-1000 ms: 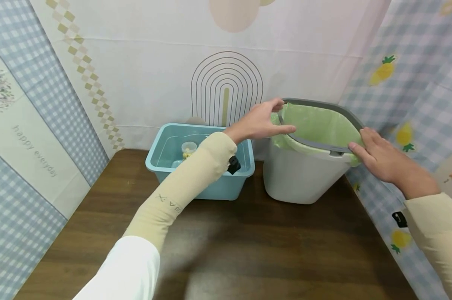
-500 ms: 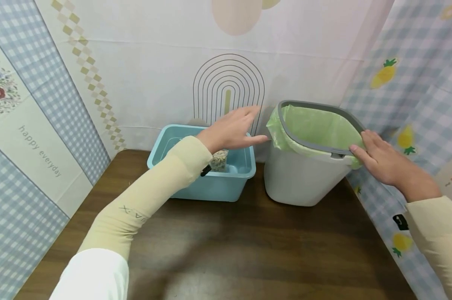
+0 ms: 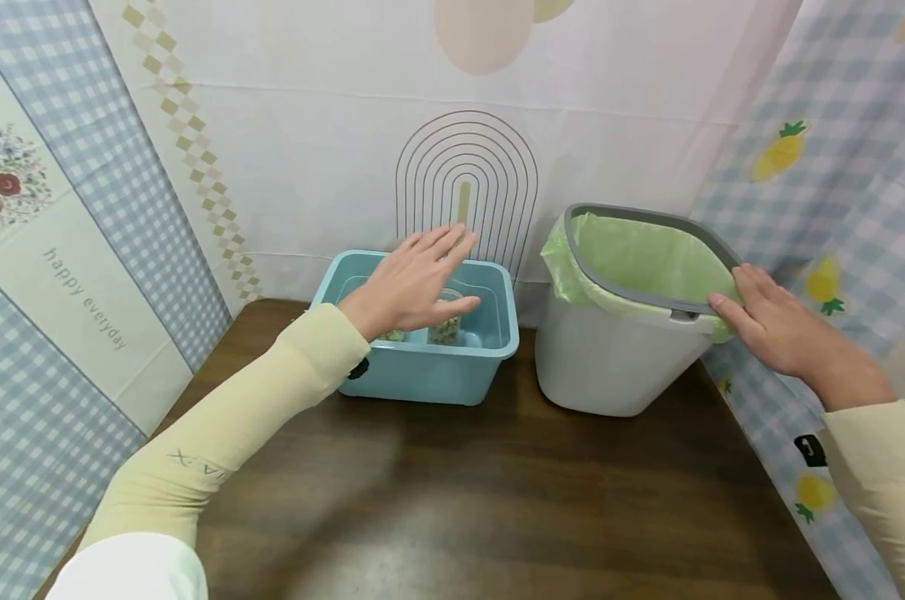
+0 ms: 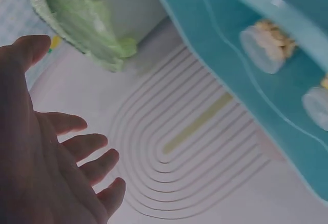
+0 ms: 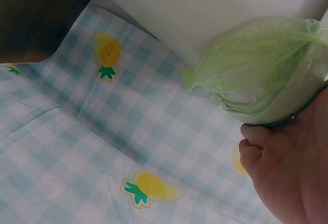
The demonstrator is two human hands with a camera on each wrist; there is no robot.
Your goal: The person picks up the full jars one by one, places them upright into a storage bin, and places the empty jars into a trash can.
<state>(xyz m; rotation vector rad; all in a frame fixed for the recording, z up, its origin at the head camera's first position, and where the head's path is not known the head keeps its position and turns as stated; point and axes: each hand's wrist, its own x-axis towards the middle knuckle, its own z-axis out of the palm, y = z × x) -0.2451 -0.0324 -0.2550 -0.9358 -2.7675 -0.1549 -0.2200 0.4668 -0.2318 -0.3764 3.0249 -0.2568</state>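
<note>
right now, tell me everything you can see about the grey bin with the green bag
The bin is a pale grey, smooth plastic tub, wider at the top, standing upright on the dark wooden table at the back right, beside the blue tub and apart from it. A darker grey ring clamps a thin, crinkled light green bag over the rim, with excess bag bunched outside. Nothing shows inside the bag. The right hand rests on its right rim; the left hand hovers away, over the blue tub.

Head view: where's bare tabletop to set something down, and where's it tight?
The dark wooden tabletop is bare in front of the light blue plastic tub and the white bin with green liner. Crowded: the back edge, only a narrow gap between them; left hand hovers over the tub, right hand touches the bin's rim.
</note>
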